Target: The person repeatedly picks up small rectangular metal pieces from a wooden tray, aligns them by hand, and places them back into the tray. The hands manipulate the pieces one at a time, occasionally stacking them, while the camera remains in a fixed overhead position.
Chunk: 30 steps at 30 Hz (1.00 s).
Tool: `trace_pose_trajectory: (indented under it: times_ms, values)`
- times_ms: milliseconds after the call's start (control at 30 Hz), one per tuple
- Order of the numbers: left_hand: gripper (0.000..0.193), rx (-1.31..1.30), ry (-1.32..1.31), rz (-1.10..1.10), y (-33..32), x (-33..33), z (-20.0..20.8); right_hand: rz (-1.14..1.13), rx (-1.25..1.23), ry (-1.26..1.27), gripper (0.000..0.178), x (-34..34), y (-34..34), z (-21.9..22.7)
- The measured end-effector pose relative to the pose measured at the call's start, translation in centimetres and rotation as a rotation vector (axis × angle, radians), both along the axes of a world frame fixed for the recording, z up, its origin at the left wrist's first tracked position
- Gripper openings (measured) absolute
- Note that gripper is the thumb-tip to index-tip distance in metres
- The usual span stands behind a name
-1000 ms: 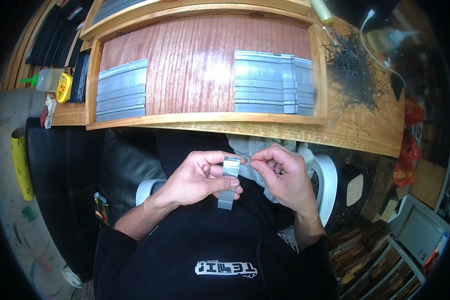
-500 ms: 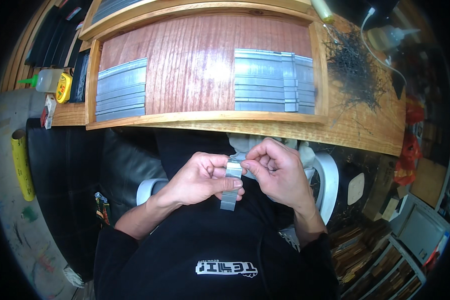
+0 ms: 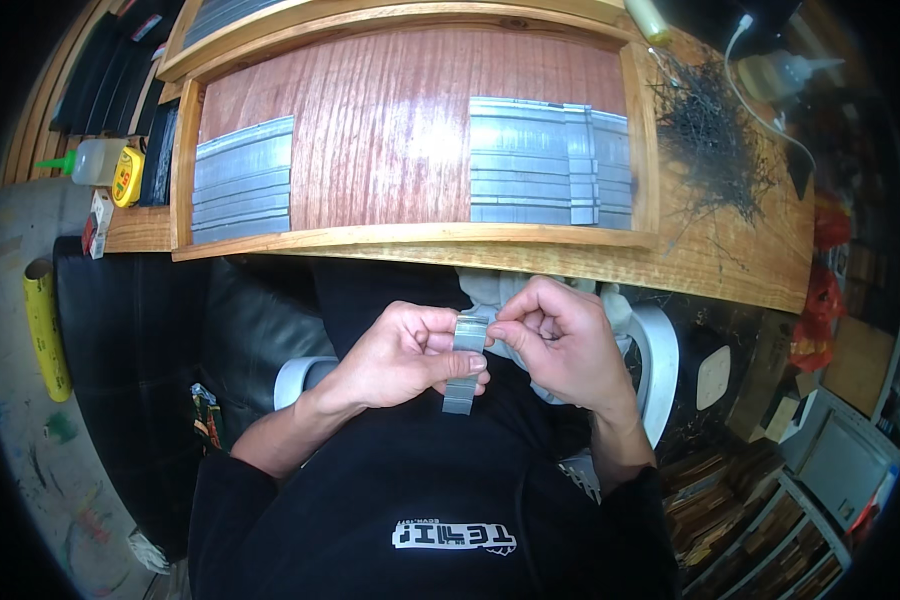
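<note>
My left hand [image 3: 410,355] is closed round a narrow silver-grey strip [image 3: 462,388] made of flat metal-looking segments. The thumb lies across its front, and its lower end hangs free below the fingers. At the strip's upper right edge, my right hand [image 3: 560,345] is pinched, with thumb and forefinger tips right beside the top segments. Whatever sits in that pinch is too small to make out. Both hands are over my lap, in front of a wooden tray [image 3: 410,238]. Inside the tray, grey flat pieces lie in a left stack [image 3: 242,175] and a wider right stack [image 3: 518,160].
A tangled heap of thin dark wires [image 3: 710,135] lies on the wooden table [image 3: 760,270] right of the tray. Near it are a squeeze bottle [image 3: 775,75] and a white cable [image 3: 738,40]. On the left stand a green-tipped bottle [image 3: 95,160] and a yellow tape measure [image 3: 127,178].
The strip has tilted slightly and its lower end has risen a little. My right fingertips have shifted slightly down and right along its edge. The left hand keeps its hold.
</note>
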<state>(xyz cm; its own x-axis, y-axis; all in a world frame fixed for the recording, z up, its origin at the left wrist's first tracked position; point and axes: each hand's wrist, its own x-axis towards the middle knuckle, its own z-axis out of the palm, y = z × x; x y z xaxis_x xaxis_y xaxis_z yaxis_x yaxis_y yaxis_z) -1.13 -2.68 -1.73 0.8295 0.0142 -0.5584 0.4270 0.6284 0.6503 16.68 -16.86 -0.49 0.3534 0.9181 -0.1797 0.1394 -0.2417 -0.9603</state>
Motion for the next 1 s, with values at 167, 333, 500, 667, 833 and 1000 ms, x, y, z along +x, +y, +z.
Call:
trace_pose_trajectory:
  times_ms: [167, 333, 500, 667, 833, 1000]
  values:
    - [0.021, 0.017, 0.008, 0.023, -0.2, -0.1, 0.0, 0.014, 0.002, 0.024, 0.011, 0.1, -0.3, -0.2]
    - [0.022, 0.05, -0.012, 0.041, -0.3, -0.1, -0.2, -0.033, -0.017, 0.138, 0.011, 0.0, -0.7, -0.9]
    - [0.023, 0.072, -0.014, 0.059, -0.4, -0.4, -0.6, 0.0, -0.042, 0.115, 0.01, 0.2, -0.5, -0.6]
    - [0.022, 0.137, -0.007, 0.166, -0.3, -0.3, -0.4, 0.022, -0.148, 0.187, 0.008, -0.3, -0.6, -0.4]
    - [0.024, 0.092, -0.01, 0.478, -1.1, -0.9, -1.3, -0.252, 0.105, 0.414, 0.014, -2.8, -0.8, -2.5]
    - [0.027, 0.17, -0.064, 0.654, -2.8, -1.3, -1.9, -0.335, 0.104, 0.16, 0.013, -5.9, -0.3, -3.3]
